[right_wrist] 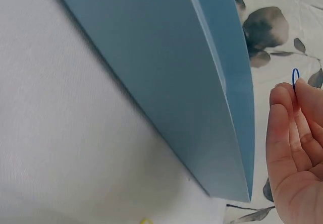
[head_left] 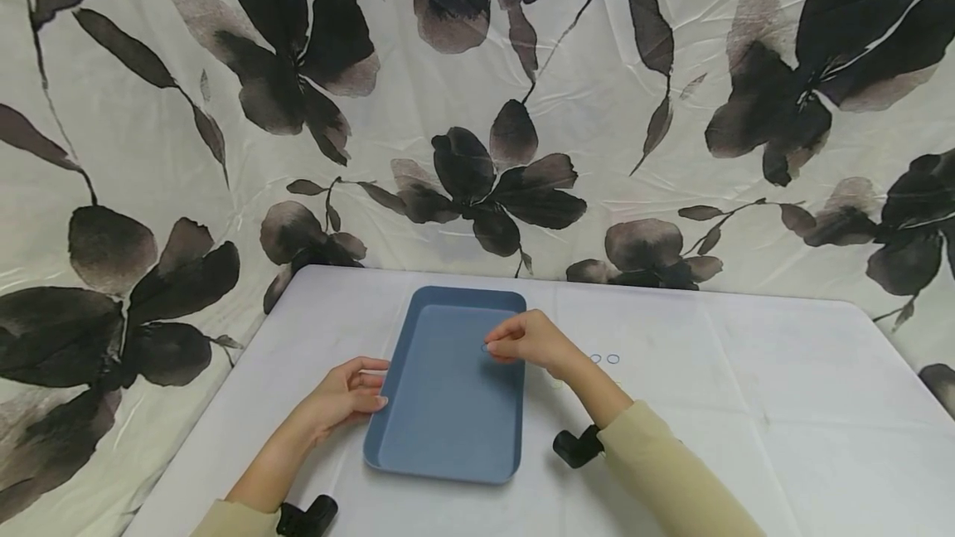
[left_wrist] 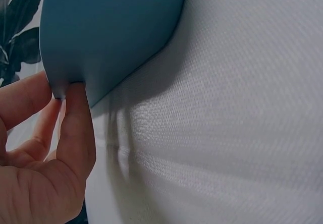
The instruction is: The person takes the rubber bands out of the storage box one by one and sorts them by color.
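My right hand (head_left: 533, 340) pinches a small thin blue ring (right_wrist: 295, 77) between thumb and fingertips. It is over the right part of a blue rectangular tray (head_left: 448, 437). In the right wrist view, the ring stands up from the fingertips, with the hand (right_wrist: 298, 148) past the tray's rim (right_wrist: 222, 77). My left hand (head_left: 339, 396) holds the tray's left edge. The left wrist view shows thumb and fingers of that hand (left_wrist: 55, 153) at the rim, the thumb tip against the outer wall (left_wrist: 116, 32).
Two blue rings (head_left: 613, 359) lie on the white tabletop (head_left: 716, 421) right of the tray, partly beside the right forearm. A yellow ring (right_wrist: 146, 221) shows at the bottom of the right wrist view. A flower-patterned cloth (head_left: 418, 106) hangs behind the table.
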